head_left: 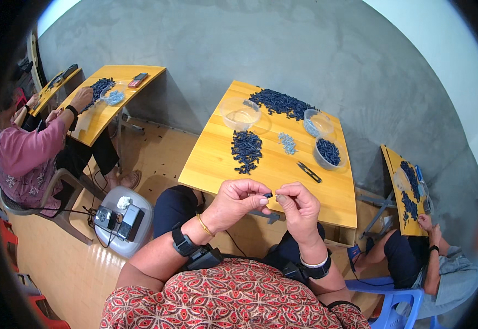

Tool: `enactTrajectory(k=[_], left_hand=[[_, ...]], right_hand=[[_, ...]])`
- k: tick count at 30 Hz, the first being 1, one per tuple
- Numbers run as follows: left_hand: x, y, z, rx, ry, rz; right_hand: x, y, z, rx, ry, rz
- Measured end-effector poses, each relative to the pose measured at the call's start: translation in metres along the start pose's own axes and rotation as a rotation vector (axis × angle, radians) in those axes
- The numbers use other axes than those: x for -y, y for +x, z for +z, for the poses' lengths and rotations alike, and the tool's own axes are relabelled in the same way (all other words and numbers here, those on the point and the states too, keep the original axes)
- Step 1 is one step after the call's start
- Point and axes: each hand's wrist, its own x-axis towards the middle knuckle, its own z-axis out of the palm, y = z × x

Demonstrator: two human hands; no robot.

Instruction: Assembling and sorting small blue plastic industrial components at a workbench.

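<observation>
My left hand [233,204] pinches a small dark blue piece [268,195] between thumb and forefinger, in front of my chest. Close beside it, my right hand [300,211] has thumb and forefinger pressed together; what they hold is too small to make out. Both hands are above the near edge of a yellow wooden table [211,156]. On it lie a heap of short dark blue pieces [246,149], a larger heap [283,104] at the far edge, and a small pile of pale blue bits [287,143]. A black snips-like tool [309,172] rests nearest my right hand.
A clear bowl [240,116] stands at the table's left, with a bowl of pale bits [318,124] and a bowl of dark pieces [328,153] at right. A grey stool [144,233] carries devices and cables. Other people work at tables on both sides.
</observation>
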Motion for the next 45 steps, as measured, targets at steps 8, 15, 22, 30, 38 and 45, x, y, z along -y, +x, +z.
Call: enactTrajectory(k=[8,15,22,30,38,45], left_hand=[[-0.001,0.000,0.003,-0.022,0.127,0.030],[0.000,-0.002,0.003,-0.016,0.126,0.050],[0.008,-0.001,0.001,-0.052,0.207,0.099],[0.010,-0.001,0.005,-0.043,0.307,0.230],[0.010,-0.002,0.005,-0.012,0.289,0.329],[0.004,-0.003,0.001,-0.026,0.124,0.154]], right_hand=[[-0.001,0.002,0.001,-0.015,-0.056,-0.050],[0.001,0.000,0.000,0.002,-0.153,-0.053],[0.006,0.001,0.003,-0.005,-0.248,-0.174],[0.003,-0.002,0.003,-0.028,-0.244,-0.159],[0.010,-0.003,0.007,-0.027,-0.205,-0.122],[0.003,-0.007,0.007,0.026,-0.191,-0.170]])
